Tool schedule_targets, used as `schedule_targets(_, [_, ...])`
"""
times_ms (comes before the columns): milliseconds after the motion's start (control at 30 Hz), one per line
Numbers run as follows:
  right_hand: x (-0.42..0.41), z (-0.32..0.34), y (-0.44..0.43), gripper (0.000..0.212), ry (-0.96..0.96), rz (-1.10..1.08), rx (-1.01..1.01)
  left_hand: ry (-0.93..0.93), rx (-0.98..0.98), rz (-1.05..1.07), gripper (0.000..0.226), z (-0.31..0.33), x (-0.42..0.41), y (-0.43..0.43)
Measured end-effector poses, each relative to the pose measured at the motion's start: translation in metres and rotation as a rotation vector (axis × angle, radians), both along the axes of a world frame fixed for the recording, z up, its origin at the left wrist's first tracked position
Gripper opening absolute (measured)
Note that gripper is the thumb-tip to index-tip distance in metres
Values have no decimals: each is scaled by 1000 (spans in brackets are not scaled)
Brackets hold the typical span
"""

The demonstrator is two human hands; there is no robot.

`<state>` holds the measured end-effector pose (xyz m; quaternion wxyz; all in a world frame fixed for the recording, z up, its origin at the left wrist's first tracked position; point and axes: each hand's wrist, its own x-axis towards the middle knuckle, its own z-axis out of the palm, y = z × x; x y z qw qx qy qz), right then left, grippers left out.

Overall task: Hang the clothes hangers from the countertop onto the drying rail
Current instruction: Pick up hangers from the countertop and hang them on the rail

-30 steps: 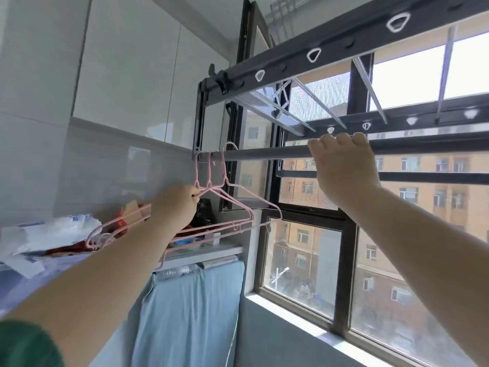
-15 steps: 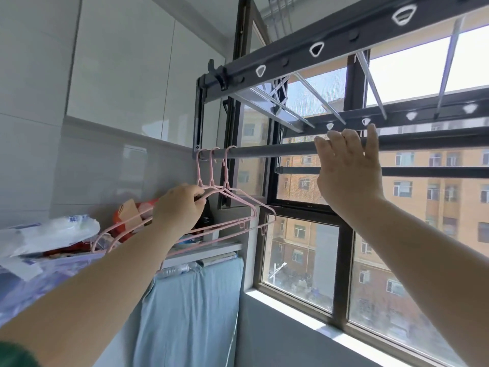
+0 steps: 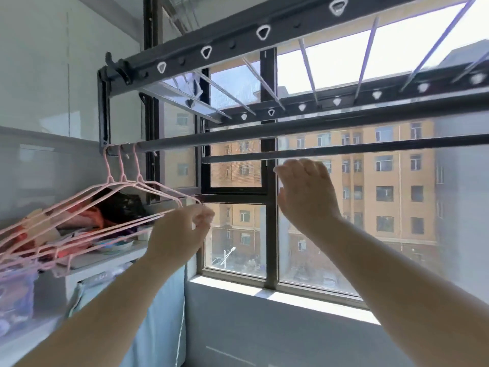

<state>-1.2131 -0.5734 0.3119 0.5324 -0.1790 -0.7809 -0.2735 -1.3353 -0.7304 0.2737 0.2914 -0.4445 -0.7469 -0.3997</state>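
Observation:
Three pink wire hangers hang by their hooks at the far left end of the grey drying rail, tilted down to the left. My left hand pinches the right shoulder tip of the hangers near the window frame. Below the rail, my right hand is off it, with fingers spread and nothing in it.
A dark folding rack frame with thin rods spans above the rail. A second thinner bar runs just behind and below the rail. A cluttered countertop sits at left over a blue cloth. The window fills the right.
My right hand let go of the rail and dropped below it. My left hand slid from the hanger necks out to their right ends, and the view shifted right.

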Motion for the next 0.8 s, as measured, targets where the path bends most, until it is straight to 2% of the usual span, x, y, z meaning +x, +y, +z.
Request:
schedule_targets(67, [46,-9,1,24,-146,-92,-177,-31,-36,-80,21,-10,31,24])
schedule_targets(100, [72,-16,6,26,-192,-138,-271,-43,-63,-124,21,-17,52,39])
schedule_targets(233, [197,-54,33,29,-202,-296,-496,-207,-178,-336,20,-52,155,100])
schedule_targets(433, [419,-118,58,26,-224,-660,-845,-304,-374,-573,21,-113,336,185])
schedule_targets(567, [557,-143,48,28,-124,-856,-983,-348,-517,-771,22,-152,463,223])
schedule_targets(800, [743,-190,10,28,135,-1094,-1119,-235,-538,-1066,23,-185,654,272])
